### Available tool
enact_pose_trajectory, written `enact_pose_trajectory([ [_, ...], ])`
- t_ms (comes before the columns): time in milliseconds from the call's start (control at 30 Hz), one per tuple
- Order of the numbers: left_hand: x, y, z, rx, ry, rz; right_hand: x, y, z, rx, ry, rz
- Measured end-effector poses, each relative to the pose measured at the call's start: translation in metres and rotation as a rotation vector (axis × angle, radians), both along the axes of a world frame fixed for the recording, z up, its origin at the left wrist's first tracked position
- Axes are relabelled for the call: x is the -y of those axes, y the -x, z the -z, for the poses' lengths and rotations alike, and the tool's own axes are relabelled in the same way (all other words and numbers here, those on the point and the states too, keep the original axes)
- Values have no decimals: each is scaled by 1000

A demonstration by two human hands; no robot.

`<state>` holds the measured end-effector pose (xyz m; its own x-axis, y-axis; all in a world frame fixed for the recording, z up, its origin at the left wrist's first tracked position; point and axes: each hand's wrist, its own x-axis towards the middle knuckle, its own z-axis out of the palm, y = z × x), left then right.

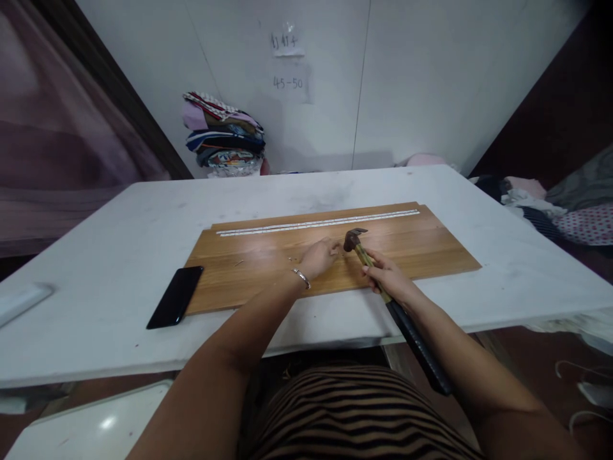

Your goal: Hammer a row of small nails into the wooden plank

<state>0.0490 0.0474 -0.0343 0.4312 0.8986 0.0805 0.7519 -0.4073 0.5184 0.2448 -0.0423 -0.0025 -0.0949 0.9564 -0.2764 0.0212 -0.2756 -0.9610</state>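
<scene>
The person is sitting at a white desk (119,255) with a long wooden board (268,268) lying flat across its middle. The right hand (390,278) is wrapped shut around the yellowish neck of a hammer (368,259), gripping it close to the head; the dark hammer head is hovering just above the board, near the board's centre, while the black grip of the handle is running back past the board's near edge and under the forearm. The left hand (320,257) is resting on the board just beside the hammer head, fingers curled down and drawn together toward the wood; whether they are pinching something small cannot be told, as the fingertips are blurred. A thin bracelet (301,278) is sitting on that wrist. A few tiny pieces, too small to make out, are lying on the board beside the left hand.

Along the far edge of the board, a narrow white strip (318,222) is stretching almost the full length of the board. A black phone (175,296) is lying face down on the desk, touching the board's near left corner. Beyond the far side of the board, against the white wall, a stack of folded fabrics (224,135) is piled up. Well off the board's right end, more cloth (569,211) is heaped beside the desk.
</scene>
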Motion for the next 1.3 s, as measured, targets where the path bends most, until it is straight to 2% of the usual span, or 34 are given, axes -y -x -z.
enact_pose_trajectory([
  [100, -1, 19, -4, -31, -41, -52, 1, 3, -3, -12, 5, 3],
  [233, -2, 64, -4, -52, -102, -234, 1, 7, -5, -26, 5, -3],
  [367, 1, 117, 9, -158, -167, -471, 0, 11, -4, -5, -8, -23],
  [500, 8, 145, 29, -296, -209, -498, -3, 13, 1, 26, -1, -28],
  [667, 13, 146, 40, -281, -223, -525, -5, 14, 0, 22, -13, -35],
  [1000, 14, 143, 36, -254, -192, -531, -5, 18, 1, 34, 25, -20],
  [1300, 15, 142, 36, -264, -199, -529, -5, 15, -4, 15, -15, -26],
])
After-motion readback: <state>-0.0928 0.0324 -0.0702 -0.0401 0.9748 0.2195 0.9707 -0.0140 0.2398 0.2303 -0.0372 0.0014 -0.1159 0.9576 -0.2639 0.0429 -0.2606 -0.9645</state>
